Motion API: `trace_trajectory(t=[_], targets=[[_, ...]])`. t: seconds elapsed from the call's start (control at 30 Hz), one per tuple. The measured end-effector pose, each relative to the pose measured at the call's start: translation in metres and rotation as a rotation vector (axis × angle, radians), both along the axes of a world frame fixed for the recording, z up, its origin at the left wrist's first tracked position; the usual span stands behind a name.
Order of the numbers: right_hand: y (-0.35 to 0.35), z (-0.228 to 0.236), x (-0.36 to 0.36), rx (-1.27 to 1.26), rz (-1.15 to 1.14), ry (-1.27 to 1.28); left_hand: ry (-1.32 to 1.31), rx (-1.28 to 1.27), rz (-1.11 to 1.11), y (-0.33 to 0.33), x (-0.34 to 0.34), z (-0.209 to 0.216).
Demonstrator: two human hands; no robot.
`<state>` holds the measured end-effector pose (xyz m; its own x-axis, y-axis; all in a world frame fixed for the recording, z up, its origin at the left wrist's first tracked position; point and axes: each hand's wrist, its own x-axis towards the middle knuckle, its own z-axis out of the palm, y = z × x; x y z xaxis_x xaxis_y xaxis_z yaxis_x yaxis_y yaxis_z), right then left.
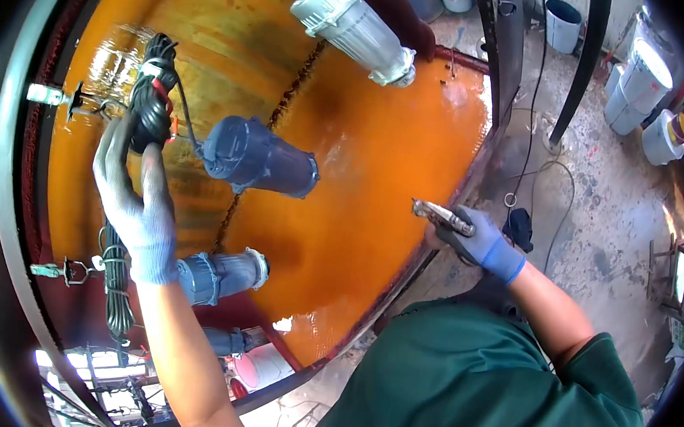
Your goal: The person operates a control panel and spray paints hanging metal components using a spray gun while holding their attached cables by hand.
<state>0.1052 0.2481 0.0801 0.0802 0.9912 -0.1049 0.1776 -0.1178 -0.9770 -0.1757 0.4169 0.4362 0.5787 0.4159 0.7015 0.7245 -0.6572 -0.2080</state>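
Note:
My left hand (140,206), in a grey and light-blue glove, reaches up on the left with fingers and thumb around the lower part of a coiled black cable bundle (151,110). A red piece shows on the bundle, which is next to a metal hook (85,103). From it a cable runs to a dark blue-grey cylindrical motor or pump (258,157). My right hand (488,245), gloved alike, is closed around a stained metal hand tool (442,216) pointing left; its exact kind is hard to make out.
An orange-coated panel (372,240) spans the middle. A silver-grey motor (356,30) is at the top, a bluish one (225,275) below my left wrist. Another cable coil (116,292) and hook (74,273) are at left. Buckets (640,84) and a floor cable (572,195) lie right.

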Motion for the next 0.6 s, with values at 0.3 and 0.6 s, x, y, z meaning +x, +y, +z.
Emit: trace_trajectory(t=[0.3, 0.6], targets=[[0.056, 0.012, 0.021, 0.199, 0.167, -0.022, -0.49, -0.144, 0.098, -0.016, -0.086, -0.022], [0.092, 0.036, 0.048, 0.075, 0.059, 0.072, -0.62, -0.125, 0.366, -0.008, -0.13, -0.013]])
